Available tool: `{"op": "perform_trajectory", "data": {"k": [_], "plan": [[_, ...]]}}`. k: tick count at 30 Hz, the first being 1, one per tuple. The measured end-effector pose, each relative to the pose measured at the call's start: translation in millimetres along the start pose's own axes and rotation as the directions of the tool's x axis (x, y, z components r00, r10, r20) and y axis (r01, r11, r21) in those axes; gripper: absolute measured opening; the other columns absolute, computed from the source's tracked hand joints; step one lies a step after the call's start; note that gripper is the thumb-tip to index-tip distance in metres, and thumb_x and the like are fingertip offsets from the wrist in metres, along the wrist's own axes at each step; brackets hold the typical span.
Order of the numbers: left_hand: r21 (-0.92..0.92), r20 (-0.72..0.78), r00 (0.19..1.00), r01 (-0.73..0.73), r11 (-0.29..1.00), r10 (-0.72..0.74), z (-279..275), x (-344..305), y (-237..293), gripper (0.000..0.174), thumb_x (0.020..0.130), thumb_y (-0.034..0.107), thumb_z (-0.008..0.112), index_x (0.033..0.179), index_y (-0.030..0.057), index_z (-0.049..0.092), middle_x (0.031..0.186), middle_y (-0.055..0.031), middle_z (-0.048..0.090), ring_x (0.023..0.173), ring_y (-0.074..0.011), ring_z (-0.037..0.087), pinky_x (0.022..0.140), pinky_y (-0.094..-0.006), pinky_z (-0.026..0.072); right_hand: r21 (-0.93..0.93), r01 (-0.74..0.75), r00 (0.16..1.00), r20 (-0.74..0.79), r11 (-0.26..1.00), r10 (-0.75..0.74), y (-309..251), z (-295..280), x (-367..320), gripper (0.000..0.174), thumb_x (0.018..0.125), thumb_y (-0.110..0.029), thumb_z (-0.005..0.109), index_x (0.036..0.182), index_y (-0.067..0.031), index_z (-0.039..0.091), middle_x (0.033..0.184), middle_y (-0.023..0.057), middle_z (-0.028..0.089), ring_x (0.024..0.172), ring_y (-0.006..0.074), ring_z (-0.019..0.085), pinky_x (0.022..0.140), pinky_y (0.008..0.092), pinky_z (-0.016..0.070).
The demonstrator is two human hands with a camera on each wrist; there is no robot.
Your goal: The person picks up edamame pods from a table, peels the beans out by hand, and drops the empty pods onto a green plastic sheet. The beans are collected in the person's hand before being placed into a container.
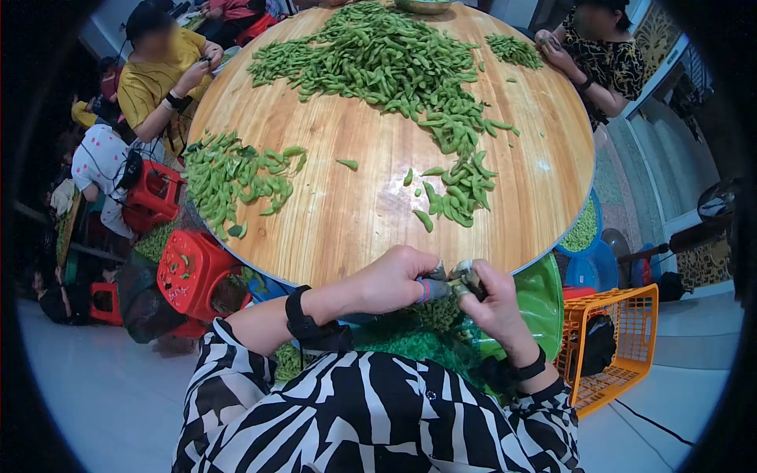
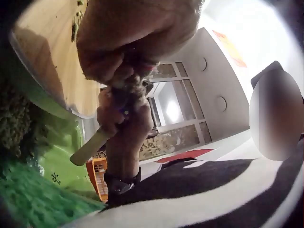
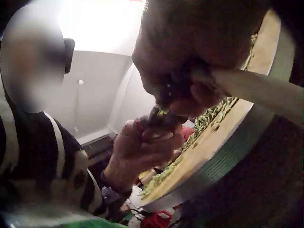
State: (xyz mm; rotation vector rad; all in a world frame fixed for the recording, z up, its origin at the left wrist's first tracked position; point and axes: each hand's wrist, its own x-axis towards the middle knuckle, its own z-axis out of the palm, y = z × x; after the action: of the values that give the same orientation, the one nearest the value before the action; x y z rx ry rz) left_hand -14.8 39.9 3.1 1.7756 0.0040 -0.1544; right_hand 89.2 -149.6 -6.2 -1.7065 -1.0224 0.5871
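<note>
Both my hands meet just under the near edge of the round wooden table [image 1: 355,213]. My left hand [image 1: 430,284], with taped fingertips, pinches a green soybean pod [image 1: 459,277]. My right hand [image 1: 473,285] pinches the same pod from the other side and grips a pale flat tool [image 2: 90,145], which also shows as a pale tool [image 3: 256,88] in the right wrist view. A small pile of pods [image 1: 457,189] lies closest to my hands. Below them sits a green basin [image 1: 544,299] holding shelled beans [image 1: 438,315].
A large heap of pods [image 1: 386,59] covers the far half of the table, another pile [image 1: 229,181] lies left. Two people sit at the far sides. Red stools [image 1: 189,272] stand left, an orange basket [image 1: 623,339] and a blue basin [image 1: 587,268] right.
</note>
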Motion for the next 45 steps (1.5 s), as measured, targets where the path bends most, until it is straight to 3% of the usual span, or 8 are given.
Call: {"op": "perform_trajectory", "data": {"k": [3, 7, 9, 11, 23, 25, 28, 45], "plan": [[0.498, -0.05, 0.99, -0.087, 0.863, 0.129, -5.8, -8.7, 11.8, 0.008, 0.076, 0.002, 0.06, 0.084, 0.0004, 0.06, 0.063, -0.0088, 0.057, 0.06, -0.0279, 0.058, 0.056, -0.0371, 0.0451, -0.251, 0.16, 0.981, -0.063, 0.955, -0.181, -3.9, 5.5, -1.8, 0.016, 0.072, -0.003, 0.059, 0.087, 0.0, 0.058, 0.066, 0.0093, 0.054, 0.054, 0.0119, 0.052, 0.052, 0.0281, 0.0415], [0.707, -0.169, 0.947, -0.076, 0.703, 0.272, -43.2, -6.0, 5.9, 0.012, 0.071, 0.0, 0.061, 0.083, 0.002, 0.058, 0.076, -0.0147, 0.059, 0.074, -0.0348, 0.059, 0.063, -0.0401, 0.0472, 0.062, -0.08, 0.98, -0.18, 0.995, 0.09, 5.4, -2.5, -8.3, 0.012, 0.073, -0.004, 0.06, 0.084, 0.0, 0.058, 0.065, 0.0135, 0.05, 0.057, 0.0269, 0.053, 0.054, 0.0344, 0.0438], [0.921, -0.294, 0.888, 0.164, 0.354, 0.353, -61.7, 0.7, -2.8, 0.021, 0.068, 0.0, 0.064, 0.088, 0.0033, 0.059, 0.09, -0.0138, 0.058, 0.083, -0.0334, 0.058, 0.07, -0.0416, 0.0481, -0.174, 0.032, 0.997, 0.081, 0.984, -0.018, 1.9, -9.2, -9.8, 0.014, 0.075, -0.006, 0.062, 0.087, 0.0006, 0.058, 0.07, 0.015, 0.053, 0.062, 0.0335, 0.055, 0.058, 0.0368, 0.0462], [0.925, -0.217, 0.878, 0.045, 0.378, 0.427, -70.8, 15.6, -19.7, 0.022, 0.068, 0.0, 0.064, 0.089, 0.0035, 0.059, 0.093, -0.0139, 0.056, 0.086, -0.0336, 0.056, 0.072, -0.0415, 0.0479, -0.266, -0.025, 0.984, 0.162, 0.964, 0.071, -5.9, -12.1, -11.3, 0.021, 0.077, -0.009, 0.063, 0.094, 0.0011, 0.057, 0.079, 0.0174, 0.056, 0.07, 0.036, 0.056, 0.065, 0.0384, 0.0475], [0.83, -0.026, 0.886, -0.239, 0.504, 0.463, -44.3, 49.8, -31.4, 0.021, 0.075, -0.003, 0.057, 0.096, 0.0014, 0.057, 0.088, -0.0143, 0.054, 0.082, -0.029, 0.055, 0.069, -0.0381, 0.0465, 0.307, -0.305, 0.952, 0.116, 0.902, 0.283, -17.1, -7.8, -13.6, 0.028, 0.095, -0.014, 0.04, 0.119, -0.0015, 0.048, 0.078, 0.0059, 0.056, 0.061, 0.011, 0.051, 0.053, 0.0256, 0.0416], [0.364, -0.136, 0.974, -0.121, 0.924, 0.181, -37.3, 43.2, -17.9, 0.016, 0.086, 0.002, 0.056, 0.102, 0.0013, 0.058, 0.084, -0.009, 0.059, 0.074, -0.0166, 0.056, 0.064, -0.0292, 0.0454, 0.406, -0.289, 0.952, 0.028, 0.867, 0.304, -11.2, -4.8, -10.3, 0.028, 0.098, -0.015, 0.037, 0.121, -0.0033, 0.049, 0.07, 0.001, 0.054, 0.051, 0.0051, 0.044, 0.045, 0.0199, 0.0335], [-0.233, -0.063, 0.998, 0.015, 0.972, -0.031, -18.1, 29.9, -7.2, 0.017, 0.094, 0.012, 0.055, 0.107, 0.0029, 0.059, 0.081, -0.002, 0.061, 0.071, -0.0063, 0.053, 0.06, -0.0216, 0.0423, 0.51, -0.261, 0.958, 0.034, 0.82, 0.284, -11.5, 4.0, -5.8, 0.035, 0.099, -0.016, 0.036, 0.132, -0.0043, 0.044, 0.067, 0.0012, 0.052, 0.048, 0.0057, 0.043, 0.043, 0.0193, 0.0339], [-0.151, -0.187, 0.98, -0.101, 0.983, 0.071, 1.0, 17.3, -4.1, 0.021, 0.093, 0.009, 0.056, 0.112, 0.0001, 0.059, 0.084, 0.0007, 0.059, 0.078, -0.0063, 0.055, 0.072, -0.0232, 0.0469, 0.639, -0.166, 0.981, 0.027, 0.751, 0.194, -14.4, 11.5, -4.8, 0.043, 0.101, -0.021, 0.035, 0.141, -0.0044, 0.036, 0.058, -0.0002, 0.047, 0.044, 0.0046, 0.039, 0.042, 0.0171, 0.0305]]}}
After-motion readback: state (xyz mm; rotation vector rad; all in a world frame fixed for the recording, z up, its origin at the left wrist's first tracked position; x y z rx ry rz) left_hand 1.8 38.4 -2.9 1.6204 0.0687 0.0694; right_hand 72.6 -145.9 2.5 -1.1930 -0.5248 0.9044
